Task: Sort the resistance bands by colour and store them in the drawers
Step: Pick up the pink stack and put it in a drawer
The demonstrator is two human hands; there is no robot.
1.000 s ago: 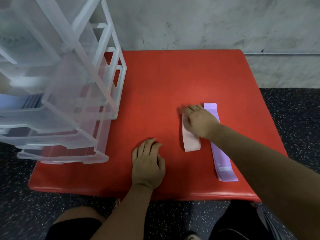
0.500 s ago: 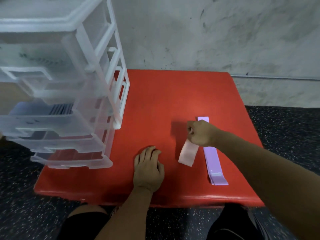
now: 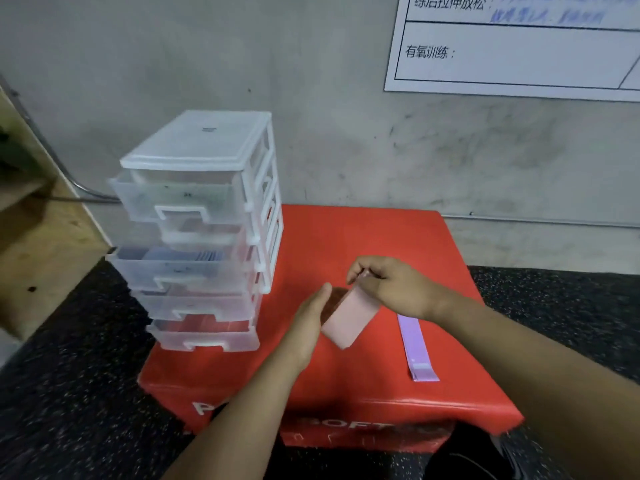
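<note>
Above the red worktop point(image 3: 363, 237), a pink band point(image 3: 348, 315) hangs pinched in the right hand's point(image 3: 394, 289) fingers point(image 3: 362, 266); the left hand point(image 3: 308, 313), fingers straight together, stands beside it. At four o'clock lies a purple band point(image 3: 415, 348), drawers point(image 3: 194, 237) at ten.

We are looking at a red box point(image 3: 346, 386) lettered in white. Above it a pale pink band point(image 3: 349, 317) is showing; on it, a lilac band point(image 3: 417, 348) and a frosted-clear, white-framed drawer unit point(image 3: 204, 143). Around it the floor point(image 3: 69, 393) is showing black with pale speckles.
</note>
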